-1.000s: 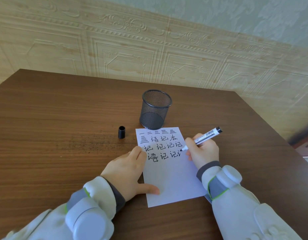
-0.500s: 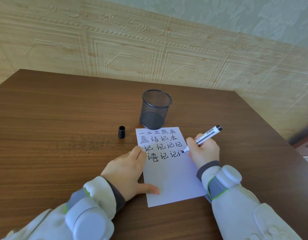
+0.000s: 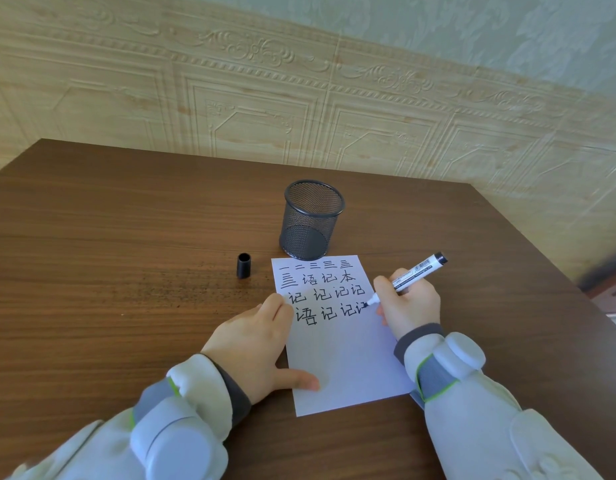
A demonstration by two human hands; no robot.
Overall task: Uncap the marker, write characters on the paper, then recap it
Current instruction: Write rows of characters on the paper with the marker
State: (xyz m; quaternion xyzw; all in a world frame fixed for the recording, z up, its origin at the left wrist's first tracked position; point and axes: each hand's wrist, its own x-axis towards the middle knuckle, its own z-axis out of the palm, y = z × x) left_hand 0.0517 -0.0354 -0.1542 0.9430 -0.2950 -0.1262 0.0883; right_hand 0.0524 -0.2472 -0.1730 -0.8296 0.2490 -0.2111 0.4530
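Observation:
A white sheet of paper (image 3: 348, 362) lies on the brown table, with several rows of black characters across its upper half. My right hand (image 3: 408, 304) grips an uncapped white marker (image 3: 415, 273), and its black tip touches the paper at the right end of the fourth row. My left hand (image 3: 256, 341) rests flat on the paper's left edge, its thumb stretched onto the sheet. The marker's black cap (image 3: 243, 266) stands upright on the table, left of the paper's top edge.
A black mesh pen cup (image 3: 311, 220) stands just behind the paper's top edge. The wooden table (image 3: 109, 271) stretches wide to the left, and its right edge runs diagonally past my right arm. A patterned wall rises behind the table.
The marker tip has moved a little down and right along the fourth row, adding strokes to the last character. My left hand has stayed put.

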